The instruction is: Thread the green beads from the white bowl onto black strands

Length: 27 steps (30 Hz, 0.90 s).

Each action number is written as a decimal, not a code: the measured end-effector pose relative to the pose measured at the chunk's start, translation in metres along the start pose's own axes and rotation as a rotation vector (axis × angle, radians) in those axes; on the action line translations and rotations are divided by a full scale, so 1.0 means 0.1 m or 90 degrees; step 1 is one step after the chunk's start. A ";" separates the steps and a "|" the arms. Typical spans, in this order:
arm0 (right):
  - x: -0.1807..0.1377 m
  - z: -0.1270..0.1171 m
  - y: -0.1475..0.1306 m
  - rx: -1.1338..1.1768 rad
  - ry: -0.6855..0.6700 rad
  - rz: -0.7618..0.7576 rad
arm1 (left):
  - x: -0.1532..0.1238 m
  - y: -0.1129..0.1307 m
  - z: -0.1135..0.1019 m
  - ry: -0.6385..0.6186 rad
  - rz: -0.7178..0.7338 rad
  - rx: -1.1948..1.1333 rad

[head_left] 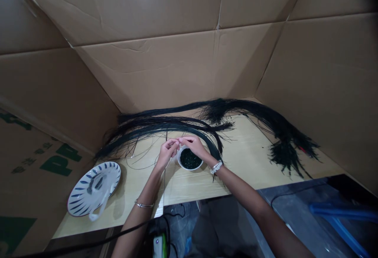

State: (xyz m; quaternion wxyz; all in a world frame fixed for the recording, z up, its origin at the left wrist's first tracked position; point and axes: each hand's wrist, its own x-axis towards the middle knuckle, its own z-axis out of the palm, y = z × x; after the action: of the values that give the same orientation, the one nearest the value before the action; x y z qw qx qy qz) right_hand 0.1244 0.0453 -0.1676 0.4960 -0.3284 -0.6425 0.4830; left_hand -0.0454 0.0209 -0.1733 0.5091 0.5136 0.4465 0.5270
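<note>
Both hands meet above the left rim of a white bowl (190, 168) filled with small, shiny dark green pieces (189, 159) that look like beads. The fingers of my left hand (167, 152) are pinched together. The fingertips of my right hand (193, 144) are closed too, touching or nearly touching the left ones. Whatever lies between the fingertips is too small to make out. Just behind the hands, bundles of long, thin dark strands (165, 126) run across the table, and a few loose strands (144, 167) curve out left of my left hand.
A blue-and-white patterned plate (79, 195) sits at the table's left end, with a clear plastic strip over its rim. Another dark bundle (265, 116) bends rightward, ending in frayed tufts. Cardboard walls (165, 69) enclose the table (242, 159). A black cable (118, 235) crosses below.
</note>
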 end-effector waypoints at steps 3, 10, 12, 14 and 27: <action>0.00 0.00 0.01 -0.029 0.014 0.006 | 0.00 0.00 0.01 0.002 -0.016 -0.005; 0.00 0.00 0.02 -0.008 0.007 0.004 | 0.01 0.00 0.00 0.011 0.005 0.036; 0.00 0.00 0.02 -0.012 0.005 0.007 | 0.00 0.00 0.00 0.005 0.007 0.029; 0.00 0.00 0.02 -0.010 0.003 0.012 | 0.00 0.00 0.00 -0.001 0.002 0.015; -0.01 -0.01 -0.04 -0.023 -0.010 0.005 | -0.03 0.05 0.04 0.033 0.022 0.023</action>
State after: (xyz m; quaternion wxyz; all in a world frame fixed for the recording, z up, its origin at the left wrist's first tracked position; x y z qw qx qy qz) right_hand 0.1258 0.0429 -0.1641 0.4828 -0.3363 -0.6537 0.4759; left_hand -0.0423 0.0169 -0.1679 0.4789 0.5166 0.4597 0.5408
